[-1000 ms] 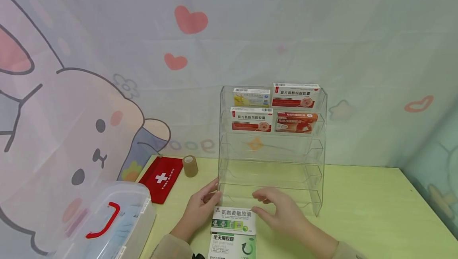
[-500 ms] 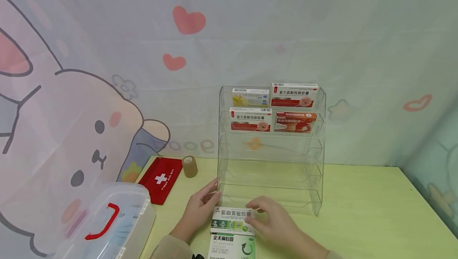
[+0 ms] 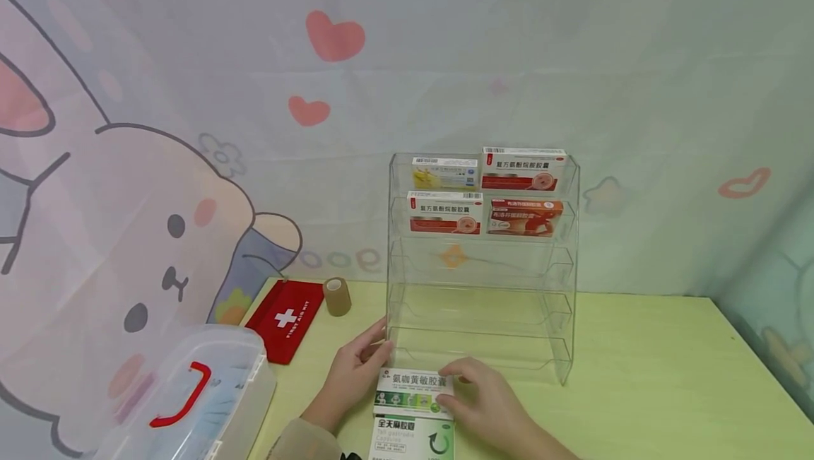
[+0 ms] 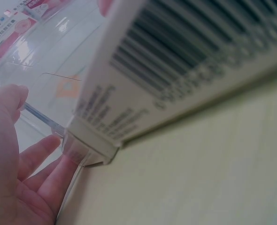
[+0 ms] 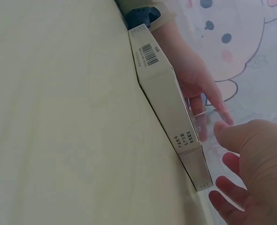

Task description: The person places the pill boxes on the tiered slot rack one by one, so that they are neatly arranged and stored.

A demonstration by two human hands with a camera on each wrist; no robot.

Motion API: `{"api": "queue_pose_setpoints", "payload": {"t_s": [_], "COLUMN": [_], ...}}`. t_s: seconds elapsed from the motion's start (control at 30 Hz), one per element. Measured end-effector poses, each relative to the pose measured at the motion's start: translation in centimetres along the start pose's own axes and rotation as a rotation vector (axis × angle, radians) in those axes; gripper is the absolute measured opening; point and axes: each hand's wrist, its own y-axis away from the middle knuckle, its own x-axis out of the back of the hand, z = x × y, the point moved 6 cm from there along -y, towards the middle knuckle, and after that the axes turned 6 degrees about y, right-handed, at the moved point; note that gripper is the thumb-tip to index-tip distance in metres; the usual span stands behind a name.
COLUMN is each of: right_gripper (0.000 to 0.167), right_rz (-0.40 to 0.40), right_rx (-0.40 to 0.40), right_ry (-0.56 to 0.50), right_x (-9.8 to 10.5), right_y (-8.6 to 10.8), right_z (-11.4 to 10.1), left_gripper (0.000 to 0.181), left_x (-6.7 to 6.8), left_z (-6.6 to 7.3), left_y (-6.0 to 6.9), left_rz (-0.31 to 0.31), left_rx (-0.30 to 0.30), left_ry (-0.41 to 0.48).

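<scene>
A clear tiered rack stands upright on the table. My left hand holds its lower left side; in the left wrist view the thumb and fingers of that hand lie on either side of the clear panel. In front of the rack lies a white and green medicine box, with a second green and white box just below it. My right hand hovers over the upper box's right end, fingers bent; the right wrist view shows this hand beside the box, without a grip on it.
Four medicine boxes sit in the rack's top two tiers, among them an orange one. To the left are a brown tape roll, a red first aid pouch and a clear-lidded bin with a red handle.
My right hand has moved left, from beside the upper box to over its right end. The left hand keeps its place at the rack, and the boxes look unmoved.
</scene>
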Motion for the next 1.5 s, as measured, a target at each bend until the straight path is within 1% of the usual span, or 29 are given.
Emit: {"api": "queue_pose_setpoints", "payload": {"t_s": [0.37, 0.6, 0.77, 0.97, 1.1, 1.2, 1.3, 1.4, 1.5], "right_gripper": [0.038, 0.041, 0.042, 0.045, 0.042, 0.041, 0.044, 0.048, 0.047], "right_rz": [0.01, -0.039, -0.071, -0.124, -0.131, -0.114, -0.098, -0.106, -0.096], "right_rx": [0.002, -0.033, -0.026, -0.007, -0.002, -0.006, -0.023, -0.081, -0.152], "right_ry": [0.01, 0.001, 0.011, 0.067, 0.07, 0.039, -0.029, -0.15, -0.262], "right_x": [-0.5, -0.7, -0.7, -0.7, -0.6, -0.5, -0.5, -0.6, -0.6], "right_y": [0.4, 1.0, 1.3, 1.3, 1.3, 1.3, 1.3, 1.2, 1.1], "right_z": [0.5, 0.7, 0.8, 0.7, 0.8, 1.0, 1.2, 1.6, 1.8], "left_gripper": [0.053, 0.054, 0.054, 0.054, 0.053, 0.054, 0.053, 0.053, 0.053], "left_x": [0.5, 0.3, 0.0, 0.1, 0.1, 0.1, 0.1, 0.1, 0.0], "left_z": [0.3, 0.3, 0.0, -0.2, -0.2, -0.3, -0.3, -0.4, -0.4], "left_y": [-0.2, -0.2, -0.2, -0.2, -0.2, -0.2, -0.2, -0.2, -0.2], "left_rz": [0.003, -0.005, -0.013, -0.009, -0.001, 0.001, 0.005, 0.011, 0.013], "left_rx": [0.003, 0.007, 0.003, 0.01, 0.004, 0.004, 0.006, 0.006, 0.002], "left_ry": [0.002, 0.004, 0.014, 0.023, 0.022, 0.016, 0.009, -0.003, -0.013]}}
